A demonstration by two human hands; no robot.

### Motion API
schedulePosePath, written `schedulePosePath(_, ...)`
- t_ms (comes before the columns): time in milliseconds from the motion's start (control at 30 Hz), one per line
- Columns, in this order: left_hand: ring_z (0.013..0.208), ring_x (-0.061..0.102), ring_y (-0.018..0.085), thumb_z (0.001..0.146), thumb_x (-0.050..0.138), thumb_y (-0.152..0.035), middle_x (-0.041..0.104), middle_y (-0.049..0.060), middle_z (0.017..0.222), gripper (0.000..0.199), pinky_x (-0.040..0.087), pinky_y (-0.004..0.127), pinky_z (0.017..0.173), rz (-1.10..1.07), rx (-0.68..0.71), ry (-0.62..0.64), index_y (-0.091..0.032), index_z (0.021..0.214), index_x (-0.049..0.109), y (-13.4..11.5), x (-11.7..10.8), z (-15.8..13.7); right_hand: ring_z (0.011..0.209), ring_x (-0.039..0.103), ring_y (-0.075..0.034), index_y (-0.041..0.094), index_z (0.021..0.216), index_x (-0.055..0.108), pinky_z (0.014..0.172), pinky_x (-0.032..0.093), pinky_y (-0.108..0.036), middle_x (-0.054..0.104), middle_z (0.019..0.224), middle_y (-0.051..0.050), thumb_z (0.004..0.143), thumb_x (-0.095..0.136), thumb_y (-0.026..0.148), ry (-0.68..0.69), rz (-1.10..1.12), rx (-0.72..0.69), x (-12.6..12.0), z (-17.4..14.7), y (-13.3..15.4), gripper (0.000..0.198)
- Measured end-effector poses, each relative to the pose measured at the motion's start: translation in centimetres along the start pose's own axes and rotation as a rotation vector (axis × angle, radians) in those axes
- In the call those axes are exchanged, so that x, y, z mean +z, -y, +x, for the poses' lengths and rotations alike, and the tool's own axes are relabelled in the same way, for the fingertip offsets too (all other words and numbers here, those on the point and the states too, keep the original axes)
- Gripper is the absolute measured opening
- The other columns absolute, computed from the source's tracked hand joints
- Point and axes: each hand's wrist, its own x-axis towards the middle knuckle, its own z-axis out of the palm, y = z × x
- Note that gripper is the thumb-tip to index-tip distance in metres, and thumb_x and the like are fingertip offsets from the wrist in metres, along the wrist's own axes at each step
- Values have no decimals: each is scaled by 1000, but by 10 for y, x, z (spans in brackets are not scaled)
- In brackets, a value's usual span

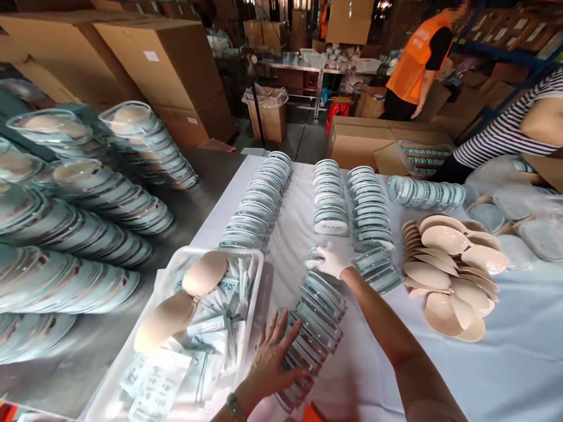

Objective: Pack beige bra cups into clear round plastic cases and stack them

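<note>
My left hand (277, 354) is bare, its fingers spread over a slanting row of clear oval plastic cases (319, 313) with pale blue inserts. At the far end of that row, my right hand (333, 259) in a white glove has its fingers closed on an oval plastic case (313, 258), partly hidden by the glove. Just right of my right wrist lie a few more tilted cases (379, 269). Beyond my hands run upright rows of the same cases, one on the left (255, 202), one in the middle (329, 196) and one on the right (369, 205).
A white bin (259, 281) at left holds beige cups and printed packets. Loose beige cups (457, 269) are heaped at right. Tall stacks of filled cases (83, 246) stand far left, before cardboard boxes (167, 64). Two people are nearby, one in an orange vest (416, 61).
</note>
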Motion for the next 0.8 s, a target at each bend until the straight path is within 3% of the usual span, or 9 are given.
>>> schedulePosePath(100, 158, 19, 48, 78, 78, -68, 20, 15, 173, 99, 30, 72, 120, -56, -112, 80, -35, 161, 35, -9, -1, -4, 112, 64, -22, 16, 122, 67, 100, 55, -43, 66, 124, -9, 101, 62, 49, 46, -60, -16, 3, -27, -7, 40)
schedulePosePath(267, 160, 15, 44, 85, 77, -48, 14, 14, 175, 89, 30, 67, 122, -144, -278, 81, -32, 162, 37, -36, 6, -14, 113, 62, -22, 21, 119, 71, 103, 50, -42, 67, 123, -10, 97, 65, 52, 81, -172, -28, 9, -66, -10, 39)
schedulePosePath(500, 161, 1, 44, 88, 72, -42, -5, 21, 175, 95, 29, 66, 122, -336, -339, 153, -20, 167, 24, -66, 35, -55, 113, 60, -25, 22, 122, 74, 103, 43, -39, 71, 115, -10, 96, 62, 45, 82, -268, -28, 31, -106, 21, 37)
schedulePosePath(667, 160, -4, 48, 88, 72, -41, -14, 21, 174, 101, 33, 71, 117, -433, -328, 259, -22, 168, 14, -73, 31, -80, 116, 59, -29, 24, 130, 73, 104, 38, -39, 72, 121, -10, 89, 67, 34, 42, -340, 4, 37, -151, 41, 43)
schedulePosePath(800, 160, -4, 48, 89, 70, -42, -15, 20, 175, 100, 34, 76, 114, -473, -320, 237, -25, 168, 12, -79, 25, -91, 123, 57, -31, 22, 138, 66, 110, 34, -44, 68, 131, -11, 93, 62, 34, -30, -415, 68, 41, -170, 49, 47)
